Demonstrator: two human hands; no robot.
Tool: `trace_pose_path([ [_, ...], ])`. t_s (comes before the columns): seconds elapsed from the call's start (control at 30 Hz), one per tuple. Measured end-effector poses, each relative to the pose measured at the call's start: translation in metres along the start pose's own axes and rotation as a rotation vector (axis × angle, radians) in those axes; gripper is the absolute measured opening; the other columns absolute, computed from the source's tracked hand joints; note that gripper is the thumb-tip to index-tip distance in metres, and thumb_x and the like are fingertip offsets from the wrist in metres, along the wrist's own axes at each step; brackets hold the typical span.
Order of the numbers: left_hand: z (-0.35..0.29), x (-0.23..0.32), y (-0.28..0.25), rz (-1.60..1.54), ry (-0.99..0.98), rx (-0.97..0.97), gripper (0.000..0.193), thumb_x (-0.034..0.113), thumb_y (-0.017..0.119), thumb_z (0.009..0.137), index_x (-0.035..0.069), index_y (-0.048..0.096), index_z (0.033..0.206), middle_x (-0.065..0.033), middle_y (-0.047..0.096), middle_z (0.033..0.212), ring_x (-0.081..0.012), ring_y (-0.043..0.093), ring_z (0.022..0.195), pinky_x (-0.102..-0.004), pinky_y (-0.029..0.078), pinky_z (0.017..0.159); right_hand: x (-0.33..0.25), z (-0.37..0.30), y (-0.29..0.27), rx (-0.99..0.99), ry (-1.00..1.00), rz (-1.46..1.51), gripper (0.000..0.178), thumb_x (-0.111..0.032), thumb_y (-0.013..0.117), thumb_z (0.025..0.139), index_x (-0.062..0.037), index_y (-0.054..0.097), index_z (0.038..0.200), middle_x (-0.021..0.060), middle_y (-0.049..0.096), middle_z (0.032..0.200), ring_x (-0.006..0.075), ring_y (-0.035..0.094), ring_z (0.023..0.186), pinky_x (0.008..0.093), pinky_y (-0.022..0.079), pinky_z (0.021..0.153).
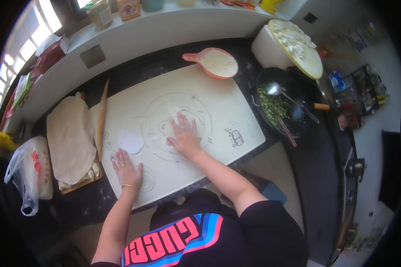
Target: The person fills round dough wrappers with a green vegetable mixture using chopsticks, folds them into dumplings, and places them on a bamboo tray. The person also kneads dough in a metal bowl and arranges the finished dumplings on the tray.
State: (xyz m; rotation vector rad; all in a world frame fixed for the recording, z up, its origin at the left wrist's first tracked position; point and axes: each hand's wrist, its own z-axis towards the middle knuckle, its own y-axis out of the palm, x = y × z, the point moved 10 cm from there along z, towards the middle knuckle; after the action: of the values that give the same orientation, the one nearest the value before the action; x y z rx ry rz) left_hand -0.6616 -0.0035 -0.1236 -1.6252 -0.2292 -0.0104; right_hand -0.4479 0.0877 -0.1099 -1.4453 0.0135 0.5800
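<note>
My right hand (185,137) lies flat, fingers spread, on the middle of a pale kneading mat (227,102) with printed circles and a cartoon outline. A thin whitish dusting, like flour, shows around its fingers. My left hand (128,171) rests on the mat's near left part, fingers stretched out, a ring and a bracelet on it. Just beyond its fingertips is a flat white dough scraper (131,142). Neither hand holds anything that I can see. Along the mat's left edge lies a tapered wooden rolling pin (102,120).
Left of the pin, a beige cloth (71,133) covers a wooden board with pale dough pieces, beside a plastic bag (38,167). A red scoop of flour (218,62) sits at the mat's far edge. At right stand a pan of chopped greens (274,104) and a tray of dumplings (314,64).
</note>
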Motion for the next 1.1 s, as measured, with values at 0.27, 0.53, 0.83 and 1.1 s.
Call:
trace_pose_path([
  [0.27, -0.023, 0.0, -0.004, 0.0, 0.043, 0.047, 0.076, 0.039, 0.049, 0.081, -0.005, 0.017, 0.136, -0.0159, 0.012, 0.145, -0.0272, 0.008, 0.135, -0.0426, 0.003, 0.109, 0.001, -0.047, 0.007, 0.012, 0.088, -0.026, 0.071, -0.045, 0.047, 0.084, -0.0065, 0.023, 0.137, 0.0154, 0.01, 0.145, 0.0274, 0.013, 0.134, 0.0522, 0.008, 0.106],
  [0.53, -0.053, -0.022, -0.016, -0.033, 0.008, 0.031, 0.076, 0.04, 0.047, 0.083, -0.004, 0.017, 0.136, -0.0153, 0.011, 0.146, -0.0265, 0.007, 0.135, -0.0426, 0.003, 0.109, -0.034, -0.099, 0.0, -0.092, 0.123, -0.036, 0.067, -0.038, 0.046, 0.086, -0.0057, 0.019, 0.138, 0.0158, 0.01, 0.145, 0.0282, 0.009, 0.135, 0.0509, 0.008, 0.106],
  [0.83, -0.108, -0.032, 0.001, -0.246, 0.159, -0.051, 0.082, 0.049, 0.047, 0.083, -0.003, 0.014, 0.137, -0.0208, 0.009, 0.144, -0.0334, 0.004, 0.135, -0.0479, 0.006, 0.107, -0.043, -0.167, 0.006, -0.142, 0.164, -0.174, 0.063, -0.036, 0.042, 0.088, -0.0062, 0.019, 0.138, 0.0168, 0.01, 0.145, 0.0279, 0.007, 0.135, 0.0515, 0.005, 0.106],
  [1.1, -0.123, 0.016, -0.012, -0.621, 0.199, 0.029, 0.073, 0.043, 0.043, 0.088, -0.004, 0.016, 0.136, -0.0226, 0.01, 0.144, -0.0349, 0.007, 0.134, -0.0403, 0.008, 0.108, -0.03, -0.173, -0.044, 0.301, 0.166, 0.228, 0.064, -0.032, 0.048, 0.087, -0.0058, 0.02, 0.138, 0.0194, 0.006, 0.145, 0.0301, 0.007, 0.135, 0.053, 0.005, 0.105],
])
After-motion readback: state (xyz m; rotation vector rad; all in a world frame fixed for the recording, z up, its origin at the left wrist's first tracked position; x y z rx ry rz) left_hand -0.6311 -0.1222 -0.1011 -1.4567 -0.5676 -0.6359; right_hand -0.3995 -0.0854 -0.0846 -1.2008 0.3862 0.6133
